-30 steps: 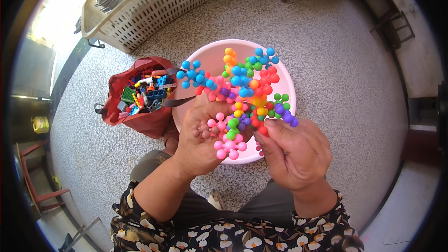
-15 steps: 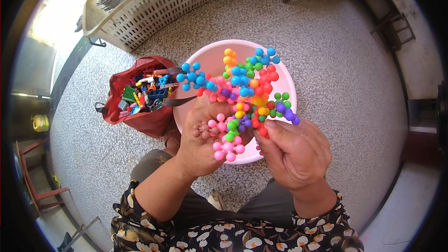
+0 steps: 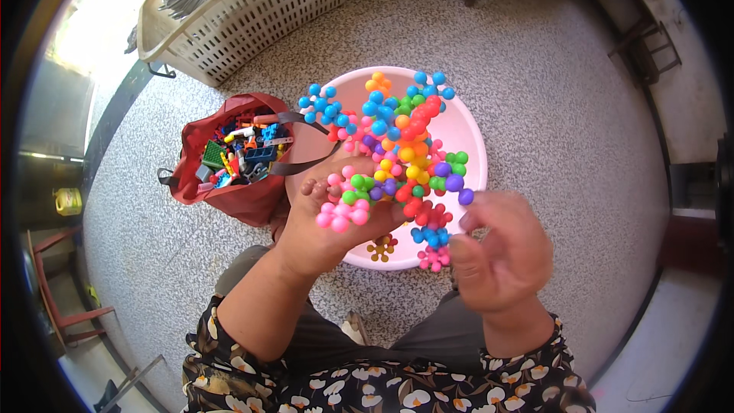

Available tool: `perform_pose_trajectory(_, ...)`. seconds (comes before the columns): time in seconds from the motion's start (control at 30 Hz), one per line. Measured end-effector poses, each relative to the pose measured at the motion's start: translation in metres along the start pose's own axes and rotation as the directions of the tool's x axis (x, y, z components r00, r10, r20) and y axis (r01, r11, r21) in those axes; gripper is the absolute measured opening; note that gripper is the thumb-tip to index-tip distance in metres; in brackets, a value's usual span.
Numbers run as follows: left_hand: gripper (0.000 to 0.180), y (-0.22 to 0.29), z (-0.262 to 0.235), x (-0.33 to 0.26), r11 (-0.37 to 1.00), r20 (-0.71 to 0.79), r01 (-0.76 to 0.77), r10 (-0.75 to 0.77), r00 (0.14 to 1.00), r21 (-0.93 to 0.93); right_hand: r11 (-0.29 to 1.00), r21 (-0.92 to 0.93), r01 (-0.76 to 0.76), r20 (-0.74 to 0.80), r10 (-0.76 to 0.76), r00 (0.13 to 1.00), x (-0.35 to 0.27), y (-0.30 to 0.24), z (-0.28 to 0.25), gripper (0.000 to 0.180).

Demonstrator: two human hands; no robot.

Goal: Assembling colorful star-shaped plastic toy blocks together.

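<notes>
A large branching cluster of joined ball-knob building pieces (image 3: 417, 154) in blue, red, pink, green, yellow, orange and purple rises over a pink round basin (image 3: 461, 134). My left hand (image 3: 310, 222) is closed around its lower left part; the pieces hide most of the fingertips. My right hand (image 3: 505, 252) is just right of the cluster, near a purple piece (image 3: 455, 183). Its thumb and curled fingers are apart, with nothing visible between them. Below the cluster, red, blue and pink pieces (image 3: 432, 237) hang over the basin's near side, beside a brownish-gold piece (image 3: 381, 248).
To the left of the basin stands a red fabric bag (image 3: 229, 206) with dark handles, full of mixed plastic building toys (image 3: 243, 153). A white slatted plastic basket (image 3: 252, 19) stands at the far left on the speckled floor (image 3: 550, 99). Wooden furniture (image 3: 642, 46) lines the far right.
My right hand has let go of the red piece and moved slightly right and down. My left hand has tilted the cluster, bringing red, blue, pink and gold pieces underneath into view.
</notes>
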State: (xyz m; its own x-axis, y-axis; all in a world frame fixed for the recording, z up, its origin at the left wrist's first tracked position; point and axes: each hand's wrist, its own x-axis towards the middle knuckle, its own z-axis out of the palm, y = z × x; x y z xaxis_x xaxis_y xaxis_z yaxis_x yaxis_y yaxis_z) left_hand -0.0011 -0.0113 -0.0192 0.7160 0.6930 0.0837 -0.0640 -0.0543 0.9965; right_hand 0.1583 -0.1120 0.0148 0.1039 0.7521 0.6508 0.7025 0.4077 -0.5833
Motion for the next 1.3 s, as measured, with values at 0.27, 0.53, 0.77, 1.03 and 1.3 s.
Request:
perform_pose_trajectory(0.27, 0.045, -0.009, -0.004, -0.005, 0.848, 0.283, -0.36, 0.262, 0.923, 0.388, 0.796, 0.478, -0.372, 0.107, 0.368, 0.924, -0.002, 0.01, -0.003, 0.047)
perform_pose_trajectory(0.53, 0.045, -0.006, -0.011, -0.004, 0.989, 0.269, -0.148, 0.135, 0.954, 0.03, 0.948, 0.3, -0.109, 0.13, 0.072, 0.989, 0.004, 0.013, -0.008, 0.043)
perform_pose_trajectory(0.77, 0.062, 0.015, -0.018, 0.012, 0.524, 0.306, 0.429, -0.309, 0.901, -0.736, 0.575, 0.659, -0.485, 0.064, 0.6, 0.797, -0.003, 0.019, -0.008, 0.029)
perform_pose_trajectory(1.03, 0.062, 0.027, -0.069, 0.075, 0.635, 0.14, 0.35, -0.357, 0.924, -0.689, 0.363, 0.438, -0.822, 0.412, 0.732, 0.542, -0.023, 0.05, 0.028, 0.021)
perform_pose_trajectory(1.3, 0.062, 0.035, -0.05, -0.059, 0.643, 0.089, 0.312, -0.355, 0.931, -0.699, 0.501, -0.311, -0.808, 0.581, 0.773, 0.256, -0.173, 0.166, 0.093, 0.026)
